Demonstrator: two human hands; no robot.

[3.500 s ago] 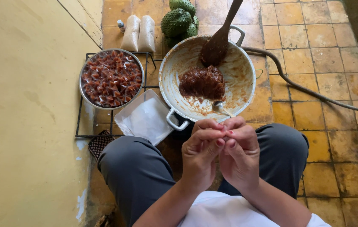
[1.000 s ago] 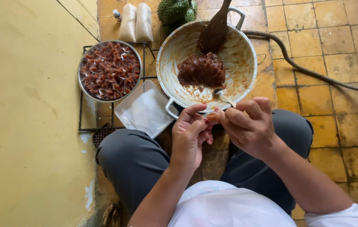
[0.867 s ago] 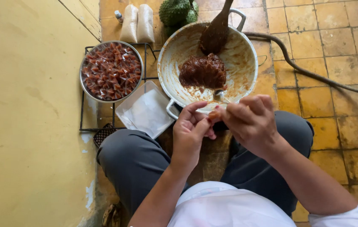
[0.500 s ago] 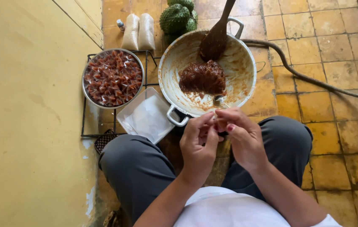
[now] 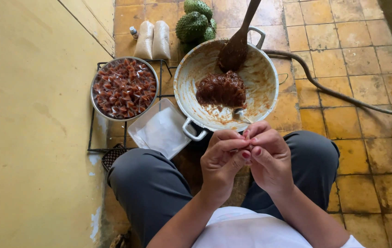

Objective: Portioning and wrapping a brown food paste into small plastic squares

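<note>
Both hands' fingers [image 5: 246, 147] pinched together

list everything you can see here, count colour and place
large pan: one, pale, two handles, on the floor ahead of the knees
brown paste: one lump, in the large pan
wooden spoon: one, brown, leaning in the pan
metal spoon: one, at the pan's near edge
round bowl: one, metal, left of the pan
wrapped pieces: many, reddish brown, filling the bowl
tray: one, white, between bowl and pan
wire rack: one, black, under the bowl
spiky fruits: about three, green, beyond the pan
white bags: two, beside the fruits
hose: one, dark, right
left hand, right hand: fingertips pinched together over something small, hidden
</note>
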